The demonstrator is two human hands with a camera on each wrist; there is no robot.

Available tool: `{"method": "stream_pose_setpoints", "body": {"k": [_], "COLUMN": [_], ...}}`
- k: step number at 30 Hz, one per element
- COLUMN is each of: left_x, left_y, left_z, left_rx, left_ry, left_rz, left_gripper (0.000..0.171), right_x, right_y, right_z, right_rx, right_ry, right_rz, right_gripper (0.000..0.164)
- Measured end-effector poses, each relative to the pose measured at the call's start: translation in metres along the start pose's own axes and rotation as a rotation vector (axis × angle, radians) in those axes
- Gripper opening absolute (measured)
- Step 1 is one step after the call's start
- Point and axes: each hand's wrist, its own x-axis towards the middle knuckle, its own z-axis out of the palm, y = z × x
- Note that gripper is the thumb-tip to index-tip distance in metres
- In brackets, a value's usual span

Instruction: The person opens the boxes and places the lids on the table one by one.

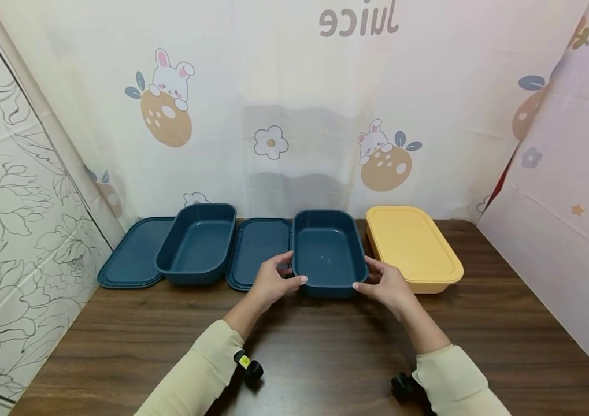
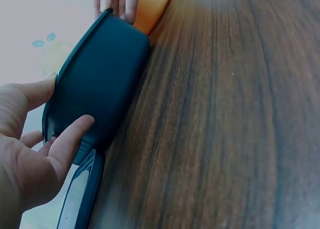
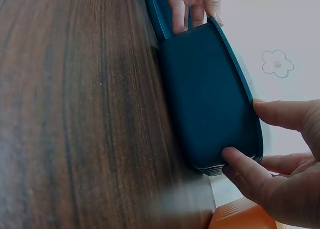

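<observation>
The dark blue container (image 1: pixel 327 251) is near the far edge of the table (image 1: pixel 325 358), between the two grips. The left grip (image 1: pixel 274 280) holds its near left corner and the right grip (image 1: pixel 386 284) its near right corner, thumbs at the rim. Leftward lie a blue lid (image 1: pixel 258 251), a second blue container (image 1: pixel 197 245) and another lid (image 1: pixel 133 257); just right, toward the far right corner, stands a yellow lidded container (image 1: pixel 415 244).

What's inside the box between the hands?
No contents visible in the box, just its bare floor with faint pale specks or glints. The inner face of its near wall is hidden from view.
</observation>
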Motion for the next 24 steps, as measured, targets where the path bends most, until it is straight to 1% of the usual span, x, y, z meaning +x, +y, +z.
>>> {"method": "stream_pose_setpoints", "body": {"k": [7,13,17,24], "left_x": [0.003,0.005,0.007,0.011], "left_y": [0.001,0.001,0.001,0.001], "left_z": [-0.001,-0.002,-0.002,-0.003], "left_rx": [0.003,-0.017,-0.039,-0.046], "left_ry": [0.006,0.0,-0.003,0.005], "left_rz": [0.002,0.001,0.001,-0.008], "left_gripper": [0.076,0.075,0.076,0.077], "right_x": [0.005,0.009,0.012,0.017], "right_y": [-0.003,-0.001,-0.001,-0.001], "right_z": [0.001,0.0,0.0,0.001], "right_rx": [0.001,0.039,0.044,0.045], "right_ry": [-0.002,-0.015,-0.012,-0.003], "right_rz": [0.003,-0.009,-0.007,-0.007], "right_gripper": [0.076,0.076,0.075,0.075]}}
